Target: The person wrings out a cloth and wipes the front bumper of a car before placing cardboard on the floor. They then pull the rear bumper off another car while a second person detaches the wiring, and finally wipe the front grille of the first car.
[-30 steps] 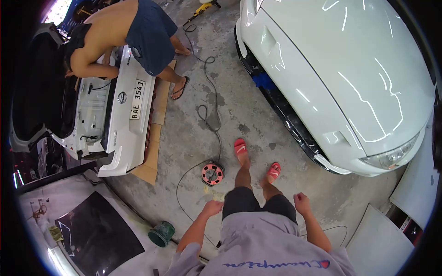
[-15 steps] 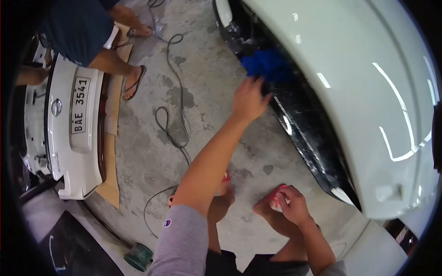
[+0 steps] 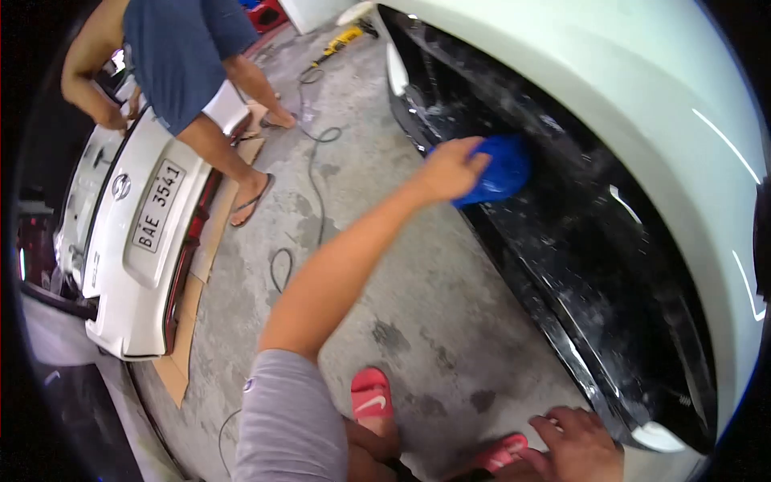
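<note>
My left hand (image 3: 456, 169) grips a bunched blue cloth (image 3: 502, 169), pressed against a glossy black panel (image 3: 586, 265) that carries whitish streaks and specks. The panel runs along the lower side of a white car body (image 3: 618, 64). My right hand (image 3: 577, 443), fingers apart and slightly bent, is low at the right, close to the panel's near end and its small white corner piece (image 3: 657, 437). Nothing shows in its fingers.
On the left a person in dark shorts (image 3: 177, 64) leans over a white car tailgate (image 3: 120, 273) lying on cardboard (image 3: 177, 373). A black cable (image 3: 315, 185) winds across the concrete floor (image 3: 361, 289) to a yellow power tool (image 3: 341, 42). My feet wear red slides (image 3: 371, 394).
My left hand and the cloth have shifted onto the black panel's face, which shows more broadly now. My right hand has come down and right, toward the panel's near end.
</note>
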A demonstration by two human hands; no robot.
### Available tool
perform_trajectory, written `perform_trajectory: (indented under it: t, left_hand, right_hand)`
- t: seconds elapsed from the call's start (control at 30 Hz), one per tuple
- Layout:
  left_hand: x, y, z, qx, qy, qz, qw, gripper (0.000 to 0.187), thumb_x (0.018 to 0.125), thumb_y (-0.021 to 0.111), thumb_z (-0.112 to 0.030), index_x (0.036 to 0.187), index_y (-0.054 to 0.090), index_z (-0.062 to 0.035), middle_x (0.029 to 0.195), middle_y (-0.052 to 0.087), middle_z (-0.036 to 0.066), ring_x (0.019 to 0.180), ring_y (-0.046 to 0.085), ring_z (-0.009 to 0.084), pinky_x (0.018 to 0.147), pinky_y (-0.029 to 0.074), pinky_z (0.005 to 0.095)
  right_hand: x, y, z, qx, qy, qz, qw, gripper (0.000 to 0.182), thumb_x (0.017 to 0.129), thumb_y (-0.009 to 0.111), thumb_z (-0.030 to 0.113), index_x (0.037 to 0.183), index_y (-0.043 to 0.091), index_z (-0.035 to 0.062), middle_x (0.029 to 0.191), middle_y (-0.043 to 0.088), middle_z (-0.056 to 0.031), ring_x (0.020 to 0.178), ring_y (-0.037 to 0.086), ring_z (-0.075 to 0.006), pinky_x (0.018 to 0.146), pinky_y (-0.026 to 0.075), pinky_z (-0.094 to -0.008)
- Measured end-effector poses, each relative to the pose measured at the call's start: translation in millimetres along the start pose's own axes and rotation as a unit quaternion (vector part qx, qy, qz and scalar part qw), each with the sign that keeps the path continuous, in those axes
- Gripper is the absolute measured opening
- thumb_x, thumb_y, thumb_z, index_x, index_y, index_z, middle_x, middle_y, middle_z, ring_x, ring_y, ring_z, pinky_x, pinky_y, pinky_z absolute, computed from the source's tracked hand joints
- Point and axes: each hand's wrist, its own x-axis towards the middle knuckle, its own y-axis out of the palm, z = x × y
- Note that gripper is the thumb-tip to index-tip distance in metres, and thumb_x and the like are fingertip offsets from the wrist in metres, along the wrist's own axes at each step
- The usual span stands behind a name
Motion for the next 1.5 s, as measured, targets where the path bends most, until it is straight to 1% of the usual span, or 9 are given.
perform_trajectory:
  t: [0.3,0.4,0.43,0.5,0.7,0.87,0.97,1.2,1.5]
  left_hand:
    - [-79,-127,26,-0.515,-0.141,-0.088,0.841,0.056,0.098,0.055,-0.048,0.133,0.052,-0.0048,0.124,0.062,0.014,0.107,0.062,0.0296,0.097,0.050,0.0429]
    - [-88,-110,59,-0.395,-0.058,-0.057,0.915,0.050,0.097,0.056,-0.049,0.120,0.061,-0.0059,0.114,0.064,0.016,0.105,0.060,0.0301,0.091,0.050,0.0435]
    - [-82,-102,61,0.045,0.026,-0.119,0.991,0.044,0.094,0.060,-0.046,0.114,0.063,-0.0067,0.110,0.064,0.016,0.103,0.060,0.0309,0.088,0.050,0.0437]
    - [-52,-93,42,0.625,0.038,-0.104,0.773,0.034,0.080,0.069,-0.038,0.095,0.063,-0.0084,0.098,0.062,0.018,0.093,0.058,0.0333,0.082,0.047,0.0435]
    - [14,-52,78,-0.123,-0.149,-0.382,0.904,0.049,0.091,0.059,-0.042,0.118,0.057,-0.0005,0.116,0.057,0.022,0.110,0.055,0.0344,0.096,0.042,0.0390]
    - [122,12,234,-0.218,-0.072,-0.336,0.914,0.046,0.094,0.057,-0.038,0.118,0.058,0.0016,0.126,0.055,0.029,0.113,0.054,0.0451,0.098,0.043,0.0485]
    - [91,17,175,0.279,-0.052,-0.312,0.907,0.032,0.089,0.055,-0.027,0.103,0.062,0.0004,0.121,0.056,0.028,0.114,0.051,0.0471,0.097,0.042,0.0545]
    - [62,30,106,0.288,0.124,-0.351,0.882,0.031,0.085,0.054,-0.026,0.100,0.068,-0.0030,0.116,0.055,0.022,0.114,0.048,0.0421,0.094,0.041,0.0571]
    - [76,32,44,0.346,-0.104,-0.272,0.892,0.038,0.089,0.050,-0.037,0.113,0.071,-0.0155,0.123,0.051,0.015,0.114,0.046,0.0344,0.084,0.039,0.0559]
  right_hand:
    - [-8,13,-15,0.035,-0.094,0.059,0.993,0.042,0.090,0.066,0.029,0.123,0.059,0.0052,0.115,0.061,-0.0171,0.106,0.059,-0.0370,0.093,0.048,-0.0438]
    - [-5,9,-7,-0.036,-0.060,0.086,0.994,0.043,0.089,0.066,0.029,0.125,0.058,0.0066,0.117,0.060,-0.0162,0.107,0.059,-0.0362,0.094,0.048,-0.0430]
    - [-5,6,-2,-0.008,-0.077,0.081,0.994,0.043,0.090,0.065,0.030,0.126,0.058,0.0066,0.117,0.060,-0.0166,0.107,0.059,-0.0363,0.094,0.048,-0.0431]
    - [-6,-1,5,0.012,-0.100,0.067,0.993,0.043,0.091,0.063,0.031,0.126,0.058,0.0066,0.118,0.060,-0.0170,0.107,0.059,-0.0363,0.094,0.048,-0.0432]
    - [-18,1,-2,-0.015,0.069,0.096,0.993,0.045,0.095,0.059,0.034,0.128,0.058,0.0038,0.126,0.059,-0.0202,0.114,0.057,-0.0390,0.099,0.046,-0.0449]
    - [-16,10,-6,0.005,0.129,0.083,0.988,0.045,0.095,0.060,0.034,0.127,0.058,0.0022,0.123,0.061,-0.0214,0.113,0.057,-0.0402,0.099,0.045,-0.0460]
    - [-16,18,-9,0.044,0.118,0.054,0.991,0.044,0.094,0.062,0.033,0.125,0.059,0.0016,0.119,0.062,-0.0220,0.111,0.058,-0.0393,0.096,0.046,-0.0450]
    - [-2,23,-14,-0.011,0.107,0.072,0.992,0.043,0.093,0.063,0.033,0.124,0.060,0.0028,0.117,0.063,-0.0200,0.111,0.059,-0.0380,0.095,0.047,-0.0443]
    - [-4,19,4,-0.013,0.050,0.067,0.996,0.045,0.092,0.063,0.034,0.124,0.060,0.0031,0.121,0.061,-0.0191,0.108,0.059,-0.0386,0.092,0.050,-0.0442]
